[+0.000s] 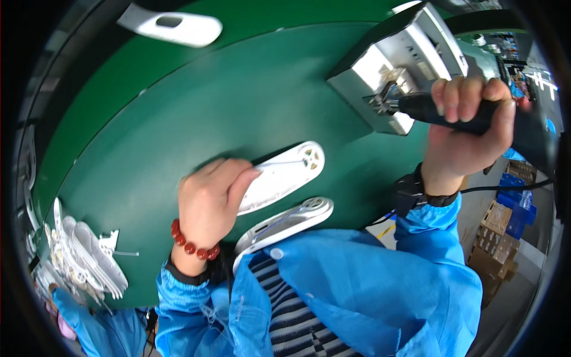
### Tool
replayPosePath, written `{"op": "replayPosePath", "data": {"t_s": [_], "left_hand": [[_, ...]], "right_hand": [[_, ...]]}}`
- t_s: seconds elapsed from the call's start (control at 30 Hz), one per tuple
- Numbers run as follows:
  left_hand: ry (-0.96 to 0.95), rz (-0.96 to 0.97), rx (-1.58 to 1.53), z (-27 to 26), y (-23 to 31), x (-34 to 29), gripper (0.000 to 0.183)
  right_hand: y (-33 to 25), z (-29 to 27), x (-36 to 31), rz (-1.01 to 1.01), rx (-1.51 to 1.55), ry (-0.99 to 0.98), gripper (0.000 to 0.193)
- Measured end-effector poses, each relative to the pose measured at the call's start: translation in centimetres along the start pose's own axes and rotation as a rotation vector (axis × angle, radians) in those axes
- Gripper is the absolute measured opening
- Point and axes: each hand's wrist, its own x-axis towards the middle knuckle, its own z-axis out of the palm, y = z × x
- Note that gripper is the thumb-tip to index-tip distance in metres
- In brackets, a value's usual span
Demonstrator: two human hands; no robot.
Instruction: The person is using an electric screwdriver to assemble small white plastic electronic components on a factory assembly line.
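My right hand (467,119) is wrapped round a black electric screwdriver (425,107), raised at the right. Its tip meets the metal pick-up point of a box-shaped screw feeder (357,80). At the middle of the green bench, my left hand (214,193) is closed over the left end of a long white plastic shell (285,175). That end is hidden under the fingers. A thin grey wire runs along the shell to a round part with brass-coloured pieces at its right end. Closer to my body lies a second, similar white shell (285,223), with a wire inside.
Several white plastic parts (89,256) are piled at the bench's left. A white cover with an oval hole (178,27) lies beyond the bench's raised far edge. A black cable (505,187) hangs at the right. Cardboard boxes (493,238) and a blue crate stand below. A blue sleeve (98,327) shows at lower left.
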Motion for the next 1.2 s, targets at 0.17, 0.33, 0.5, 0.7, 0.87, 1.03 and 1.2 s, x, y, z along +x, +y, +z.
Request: {"op": "replayPosePath", "data": {"t_s": [0.17, 0.33, 0.5, 0.7, 0.87, 1.03, 1.2], "left_hand": [[-0.065, -0.055, -0.014, -0.2, -0.1, -0.6, 0.007], [0.011, 0.023, -0.003, 0.4, -0.6, -0.4, 0.011], [-0.053, -0.044, -0.019, -0.2, -0.1, -0.7, 0.007], [0.014, 0.018, -0.009, 0.3, -0.5, -0.2, 0.01], [-0.011, 0.032, 0.0, 0.0, -0.1, -0.4, 0.008], [-0.119, -0.044, 0.013, -0.7, 0.3, -0.5, 0.005], [-0.031, 0.002, 0.015, -0.2, 0.2, -0.5, 0.007]], "right_hand": [[1.0, 1.8, -4.3, 0.131, 0.171, -0.114, 0.03], [1.4, 4.8, -6.7, 0.096, 0.288, -0.259, 0.03], [2.0, 5.1, -7.1, 0.135, 0.283, -0.297, 0.035], [2.5, 5.2, -7.4, 0.167, 0.265, -0.274, 0.035], [3.1, 5.6, -8.2, 0.12, 0.344, -0.269, 0.033], [3.7, 5.6, -8.4, 0.003, 0.298, -0.375, 0.028], [2.8, 5.6, -8.0, -0.018, 0.217, -0.43, 0.029]]}}
